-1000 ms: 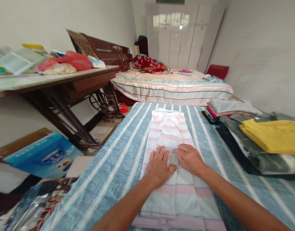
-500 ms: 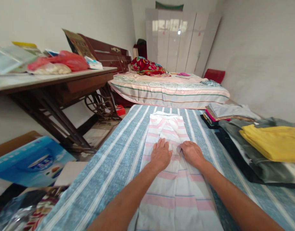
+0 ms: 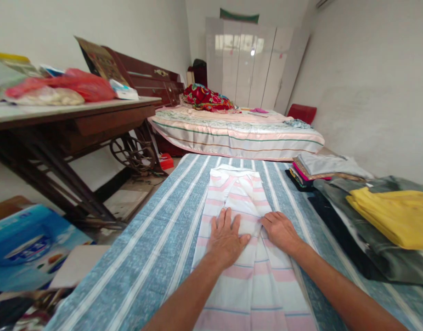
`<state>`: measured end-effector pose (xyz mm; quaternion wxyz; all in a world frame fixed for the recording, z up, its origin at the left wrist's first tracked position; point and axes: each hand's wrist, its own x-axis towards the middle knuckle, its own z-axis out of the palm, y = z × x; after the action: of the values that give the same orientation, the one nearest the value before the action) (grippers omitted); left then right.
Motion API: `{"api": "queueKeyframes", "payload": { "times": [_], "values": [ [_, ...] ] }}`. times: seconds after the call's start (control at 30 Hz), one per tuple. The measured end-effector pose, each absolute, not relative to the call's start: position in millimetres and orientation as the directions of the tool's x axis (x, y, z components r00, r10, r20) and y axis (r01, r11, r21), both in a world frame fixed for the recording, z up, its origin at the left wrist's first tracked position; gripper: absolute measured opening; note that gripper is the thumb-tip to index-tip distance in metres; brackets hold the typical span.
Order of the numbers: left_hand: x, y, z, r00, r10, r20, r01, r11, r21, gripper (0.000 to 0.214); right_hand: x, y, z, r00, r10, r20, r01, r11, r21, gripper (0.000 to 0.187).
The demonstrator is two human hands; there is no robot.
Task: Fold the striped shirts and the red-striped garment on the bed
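Note:
A white shirt with pink and thin blue stripes lies folded lengthwise into a long strip, its collar end pointing away from me. My left hand rests flat on its left half with the fingers spread. On the other side, my right hand has its fingers together and bent, pinching a fold of the cloth near the middle. The shirt's near end runs out of view at the bottom, between my forearms.
Blue striped bedding lies under the shirt. To the right are folded clothes, with a yellow garment on top. A sewing-machine table stands left, above a blue box. Another bed is beyond.
My left hand has slid slightly left and towards me, its fingers spreading wider. My right hand keeps to the fold. The view has shifted a little.

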<state>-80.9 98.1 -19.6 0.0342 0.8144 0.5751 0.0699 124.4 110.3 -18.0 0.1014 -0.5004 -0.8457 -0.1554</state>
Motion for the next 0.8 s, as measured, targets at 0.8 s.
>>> {"api": "queueKeyframes", "payload": {
  "times": [0.8],
  "values": [
    [-69.0, 166.1, -4.2, 0.390, 0.917, 0.086, 0.916, -0.396, 0.061, 0.057, 82.8, 95.4, -20.6, -0.327, 0.945, 0.006, 0.927, 0.322, -0.192, 0.077]
  ]
}}
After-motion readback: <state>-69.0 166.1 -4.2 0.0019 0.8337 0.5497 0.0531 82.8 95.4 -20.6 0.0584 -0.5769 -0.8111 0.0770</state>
